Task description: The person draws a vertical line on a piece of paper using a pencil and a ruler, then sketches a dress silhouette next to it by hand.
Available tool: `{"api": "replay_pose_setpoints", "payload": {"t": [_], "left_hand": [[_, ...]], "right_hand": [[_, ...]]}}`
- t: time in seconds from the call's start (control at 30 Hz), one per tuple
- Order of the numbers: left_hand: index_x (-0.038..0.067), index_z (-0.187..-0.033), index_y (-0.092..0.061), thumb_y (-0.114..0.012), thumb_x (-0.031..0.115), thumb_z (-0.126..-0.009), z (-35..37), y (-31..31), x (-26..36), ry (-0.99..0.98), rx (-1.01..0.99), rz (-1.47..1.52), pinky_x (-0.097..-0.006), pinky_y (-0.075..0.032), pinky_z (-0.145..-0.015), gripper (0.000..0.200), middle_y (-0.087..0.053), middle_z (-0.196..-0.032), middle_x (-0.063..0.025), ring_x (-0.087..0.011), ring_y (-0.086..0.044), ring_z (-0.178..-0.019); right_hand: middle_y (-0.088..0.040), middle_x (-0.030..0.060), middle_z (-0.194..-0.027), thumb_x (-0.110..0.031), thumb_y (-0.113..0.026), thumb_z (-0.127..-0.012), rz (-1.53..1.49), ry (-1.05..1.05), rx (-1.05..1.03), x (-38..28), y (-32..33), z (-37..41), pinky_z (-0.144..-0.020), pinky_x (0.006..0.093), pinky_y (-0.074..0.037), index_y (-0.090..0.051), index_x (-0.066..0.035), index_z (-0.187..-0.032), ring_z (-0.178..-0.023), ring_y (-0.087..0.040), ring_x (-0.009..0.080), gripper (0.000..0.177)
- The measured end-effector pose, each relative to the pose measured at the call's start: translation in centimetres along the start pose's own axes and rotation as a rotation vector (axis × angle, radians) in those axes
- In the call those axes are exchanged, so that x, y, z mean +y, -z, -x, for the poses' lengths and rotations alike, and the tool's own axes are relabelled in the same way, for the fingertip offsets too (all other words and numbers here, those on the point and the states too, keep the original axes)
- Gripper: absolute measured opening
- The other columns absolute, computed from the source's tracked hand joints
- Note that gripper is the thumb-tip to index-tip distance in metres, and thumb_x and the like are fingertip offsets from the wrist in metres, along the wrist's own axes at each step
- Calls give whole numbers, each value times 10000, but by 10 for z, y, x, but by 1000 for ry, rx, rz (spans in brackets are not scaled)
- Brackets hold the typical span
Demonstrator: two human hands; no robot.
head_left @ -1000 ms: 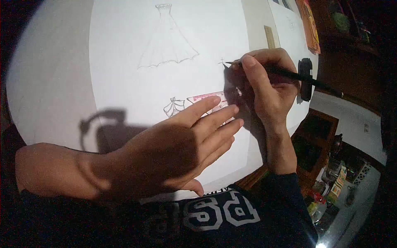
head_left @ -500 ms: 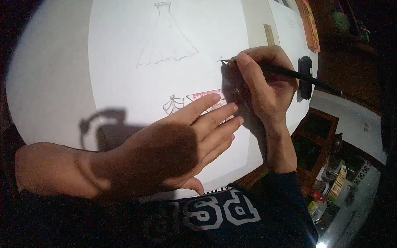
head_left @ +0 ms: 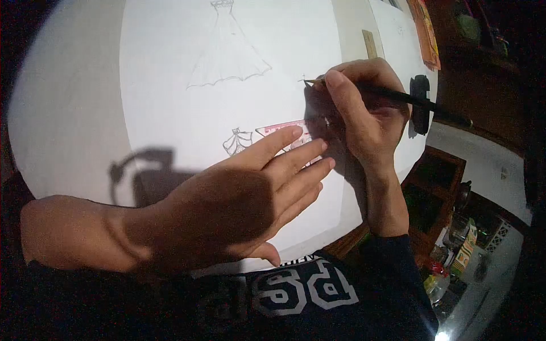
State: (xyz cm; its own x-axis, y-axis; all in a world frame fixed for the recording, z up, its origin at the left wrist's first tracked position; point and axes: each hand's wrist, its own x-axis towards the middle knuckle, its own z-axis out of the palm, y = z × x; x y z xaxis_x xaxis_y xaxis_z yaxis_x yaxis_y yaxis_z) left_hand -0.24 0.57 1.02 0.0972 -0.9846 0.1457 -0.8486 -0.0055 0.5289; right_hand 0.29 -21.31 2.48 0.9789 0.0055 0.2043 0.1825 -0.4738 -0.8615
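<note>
My right hand point(head_left: 369, 108) grips a black pencil point(head_left: 424, 103), its tip down on a white sheet of paper point(head_left: 170, 113) beside a small cross-shaped mark point(head_left: 303, 77). Flat on the sheet lies my left hand point(head_left: 244, 193), fingers stretched out over a clear set square point(head_left: 278, 127) with red markings. Part of that set square is hidden under the fingers. A pencil sketch of a long gown point(head_left: 230, 54) fills the upper part of the paper. Just left of the set square is a smaller, darker dress sketch point(head_left: 237, 142), partly covered by my left hand.
A short ruler point(head_left: 369, 44) lies beyond my right hand. Near the table's right edge rests a black object point(head_left: 420, 105), with an orange packet point(head_left: 426, 34) farther up. A wooden cabinet point(head_left: 435, 176) and cluttered items point(head_left: 455, 256) stand lower right. Shadows fall across the paper.
The mark by the pencil tip now shows a longer upright stroke. My right hand and the pencil have shifted very slightly; my left hand stays in place.
</note>
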Motion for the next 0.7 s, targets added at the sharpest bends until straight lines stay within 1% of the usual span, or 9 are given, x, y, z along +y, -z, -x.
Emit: {"api": "replay_pose_setpoints", "payload": {"t": [0.07,0.2,0.27,0.3,0.37,0.5,0.57,0.7], "left_hand": [[-39,-1407,-524,-622,710,-723,1,-2,0,0,42,34,-565,-202,-1257,1019,-408,-1577,-201,-369,-313,-1501],[-41,-1412,-520,-618,708,-734,1,-3,-1,-3,53,34,-565,-192,-1259,1015,-402,-1579,-205,-372,-308,-1503],[-47,-1409,-520,-622,699,-736,0,-4,-1,0,66,75,-565,-190,-1259,1010,-399,-1579,-211,-375,-305,-1505],[-47,-1409,-520,-622,699,-736,1,-6,-1,0,66,75,-565,-190,-1259,1010,-399,-1579,-211,-375,-305,-1505],[-50,-1403,-525,-625,693,-734,3,-11,-1,0,129,125,-567,-195,-1257,1004,-403,-1575,-213,-380,-304,-1503],[-48,-1396,-532,-634,685,-728,2,-7,-1,-1,107,100,-569,-206,-1252,997,-412,-1569,-212,-382,-306,-1502],[-44,-1393,-538,-633,685,-729,1,-2,0,-13,39,28,-569,-215,-1249,992,-414,-1567,-211,-385,-308,-1500],[-43,-1392,-541,-635,685,-723,1,-4,0,-6,51,36,-566,-219,-1249,993,-415,-1567,-209,-380,-313,-1498]], "right_hand": [[-693,76,-778,-82,-706,-934,9,-1,8,1,1,0,-577,256,-543,-658,6,-922,-671,-670,113,101],[-698,81,-781,-85,-714,-929,52,12,-2,4,3,0,-591,254,-547,-658,4,-917,-680,-674,114,106],[-705,85,-789,-85,-718,-927,-16,-52,17,1,2,1,-608,254,-553,-662,2,-915,-690,-679,115,104],[-705,85,-789,-85,-718,-927,-16,-52,17,0,2,1,-608,254,-553,-662,2,-915,-690,-679,115,104],[-710,86,-789,-84,-721,-927,-28,-73,37,-2,1,1,-619,254,-557,-665,0,-918,-694,-683,118,101],[-712,86,-781,-75,-712,-932,-4,-35,44,4,1,0,-616,260,-561,-664,0,-916,-689,-684,121,91],[-713,85,-784,-65,-704,-934,7,-29,36,3,1,1,-611,265,-563,-663,0,-916,-688,-684,123,79],[-711,86,-789,-70,-699,-937,28,-30,8,0,2,0,-609,264,-562,-662,1,-919,-691,-683,120,82]]}}
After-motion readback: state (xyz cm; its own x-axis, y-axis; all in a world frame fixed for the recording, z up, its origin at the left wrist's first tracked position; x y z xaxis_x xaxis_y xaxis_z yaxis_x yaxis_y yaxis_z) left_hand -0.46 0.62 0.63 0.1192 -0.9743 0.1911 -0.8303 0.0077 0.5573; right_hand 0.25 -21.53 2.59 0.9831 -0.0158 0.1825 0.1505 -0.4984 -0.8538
